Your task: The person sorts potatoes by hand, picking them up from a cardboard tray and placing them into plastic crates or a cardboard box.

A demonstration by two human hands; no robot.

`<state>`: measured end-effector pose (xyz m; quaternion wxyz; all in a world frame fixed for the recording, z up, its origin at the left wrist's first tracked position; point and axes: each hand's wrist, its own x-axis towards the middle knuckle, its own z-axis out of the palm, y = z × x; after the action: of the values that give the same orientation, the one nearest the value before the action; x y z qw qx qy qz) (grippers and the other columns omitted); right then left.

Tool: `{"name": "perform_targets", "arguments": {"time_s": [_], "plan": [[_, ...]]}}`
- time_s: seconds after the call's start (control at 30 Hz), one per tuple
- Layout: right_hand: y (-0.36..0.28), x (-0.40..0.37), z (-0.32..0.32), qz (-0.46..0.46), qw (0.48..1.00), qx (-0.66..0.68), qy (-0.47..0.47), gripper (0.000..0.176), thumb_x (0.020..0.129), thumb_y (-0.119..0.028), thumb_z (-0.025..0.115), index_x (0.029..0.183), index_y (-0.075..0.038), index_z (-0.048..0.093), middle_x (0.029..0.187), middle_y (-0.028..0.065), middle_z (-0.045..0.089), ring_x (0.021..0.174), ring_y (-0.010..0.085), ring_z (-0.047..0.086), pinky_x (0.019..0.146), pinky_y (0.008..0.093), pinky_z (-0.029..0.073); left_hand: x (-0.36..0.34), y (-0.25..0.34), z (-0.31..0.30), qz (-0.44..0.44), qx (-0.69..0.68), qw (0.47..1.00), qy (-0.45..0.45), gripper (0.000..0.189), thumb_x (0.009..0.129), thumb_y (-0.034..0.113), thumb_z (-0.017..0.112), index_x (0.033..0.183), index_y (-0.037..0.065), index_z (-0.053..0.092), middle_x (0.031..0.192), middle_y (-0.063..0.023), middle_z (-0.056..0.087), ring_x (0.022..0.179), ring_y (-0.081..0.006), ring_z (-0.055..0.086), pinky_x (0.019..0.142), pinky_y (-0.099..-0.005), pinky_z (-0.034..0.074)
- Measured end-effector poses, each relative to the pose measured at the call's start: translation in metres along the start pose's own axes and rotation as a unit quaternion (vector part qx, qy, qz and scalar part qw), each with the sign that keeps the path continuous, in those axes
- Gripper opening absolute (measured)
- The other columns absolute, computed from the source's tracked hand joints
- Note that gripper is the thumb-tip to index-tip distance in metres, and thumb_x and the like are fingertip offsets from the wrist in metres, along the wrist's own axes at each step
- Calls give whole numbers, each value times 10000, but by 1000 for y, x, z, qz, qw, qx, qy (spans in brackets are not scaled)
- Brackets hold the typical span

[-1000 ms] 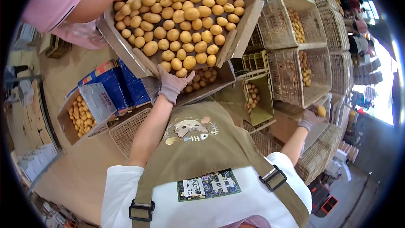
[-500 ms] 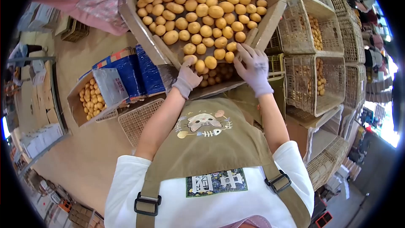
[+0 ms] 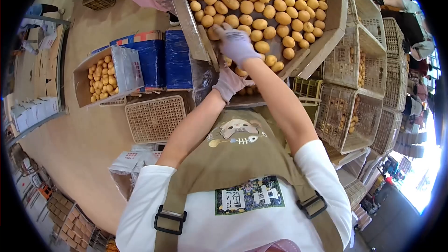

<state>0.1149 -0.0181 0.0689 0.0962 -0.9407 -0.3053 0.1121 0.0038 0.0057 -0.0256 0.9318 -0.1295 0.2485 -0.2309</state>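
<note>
Over the round, yellow-brown potatoes spread in the grey, slant-walled tray, the pale-gloved right hand has crossed leftward since the earlier frame. Its fingers look half-bent among them; whether they hold one, I cannot tell. Crossed wrists could knock potatoes off the near end. Beneath, the pale-gloved left hand has hidden fingertips, its grip unclear. The tray's far end is cut off.

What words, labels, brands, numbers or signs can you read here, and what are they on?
"中": patterned panel on the white shirt; the character beside it is unclear.
Red print on the grey-flapped carton: too small to read.
Red print on the lower carton: too blurred.
Dark mark on the gloved right hand: too blurred.
</note>
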Motion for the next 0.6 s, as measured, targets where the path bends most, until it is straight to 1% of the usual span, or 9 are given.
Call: {"name": "perform_targets", "arguments": {"time_s": [0.03,0.13,0.2,0.23,0.3,0.33,0.37,0.47,0.6], "plan": [[-9,9,2,30,998,-44,-42,439,843,-183,611,1272,-121,544,1215,140,607,1019,356,648,843,426,509,2,0,-5,66,67,996,5,1016,760,850,482,1514,195,294,1525,-121,391,1410,-378,346,1155,-536,298],[0,13,-1,26,998,-19,-59,511,841,-274,651,1312,-125,520,1170,142,640,1062,319,658,829,454,509,-1,2,14,20,-50,993,106,989,773,836,473,1500,188,306,1521,-123,382,1398,-380,368,1118,-564,355],[11,-14,-22,24,978,207,4,486,853,-258,631,1299,-87,540,1222,174,633,1060,313,657,843,439,514,-4,0,20,38,-4,995,96,829,854,752,441,1475,213,334,1516,-96,383,1378,-379,402,1070,-633,380],[19,-25,-25,69,903,422,-41,525,868,-251,622,1343,-70,494,1244,173,627,1079,304,652,879,433,519,-2,1,14,48,29,996,72,790,872,732,430,1467,219,346,1516,-92,383,1373,-375,411,1066,-651,371],[44,-54,-18,87,646,753,-89,564,889,-225,610,1390,-40,430,1292,174,601,1105,291,643,931,431,530,-2,1,13,63,67,995,35,690,912,673,408,1452,243,385,1508,-95,398,1370,-355,427,1053,-702,346],[51,-70,-17,58,488,867,-85,563,895,-206,607,1392,-27,413,1317,175,581,1112,286,638,947,436,537,-4,-7,28,92,69,990,87,754,882,716,394,1450,221,400,1489,-106,426,1387,-339,414,1076,-677,341],[57,-84,-15,55,437,895,-65,584,891,-184,617,1411,-49,387,1321,177,569,1109,305,635,971,469,534,-6,-7,34,59,42,993,89,800,864,737,386,1459,203,391,1481,-111,437,1385,-344,416,1083,-661,344],[81,-130,-15,127,486,864,34,568,902,-256,630,1399,-68,428,1240,162,607,969,250,637,928,443,533,-6,5,27,-1,56,997,59,937,828,832,336,1528,210,285,1578,-64,327,1446,-322,310,1138,-631,221],[150,-258,-37,180,406,854,269,574,888,-388,684,1322,-50,520,1115,168,674,709,192,609,696,347,543,-6,0,27,45,67,990,118,990,810,806,404,1510,116,283,1510,-149,358,1331,-433,354,1136,-680,218]]}}
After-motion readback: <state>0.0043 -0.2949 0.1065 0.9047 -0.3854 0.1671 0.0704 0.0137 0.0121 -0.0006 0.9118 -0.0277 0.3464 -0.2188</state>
